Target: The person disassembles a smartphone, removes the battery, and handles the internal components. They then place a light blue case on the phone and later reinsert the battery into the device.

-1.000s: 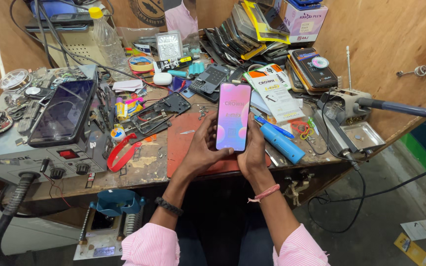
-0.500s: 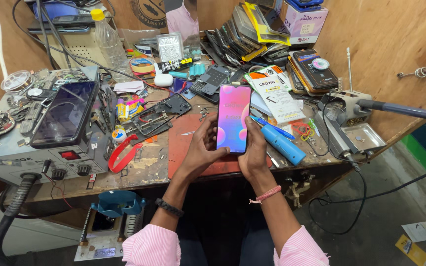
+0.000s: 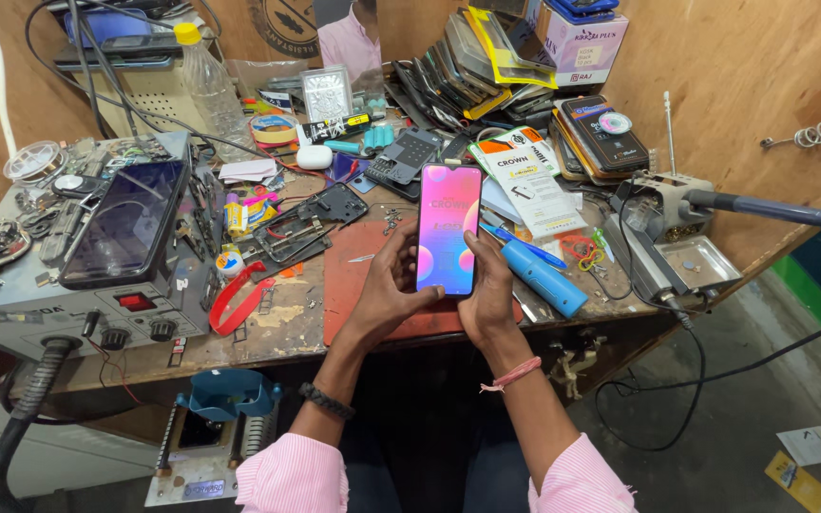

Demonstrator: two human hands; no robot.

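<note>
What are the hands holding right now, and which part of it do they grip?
Both hands hold a lit phone upright: left hand at its lower left edge, right hand at its lower right edge.

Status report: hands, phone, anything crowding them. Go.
Left hand and right hand both grip the phone, upright, screen lit pink and purple. Held over the red mat. Blue tool right beside right hand.

A phone repair workshop, plain as day: a scarred wooden workbench hemmed in by plywood walls, a grey bench power unit at its left edge, stacked phone screens and cases along the back edge, a soldering stand at the right corner, cables trailing everywhere.
</note>
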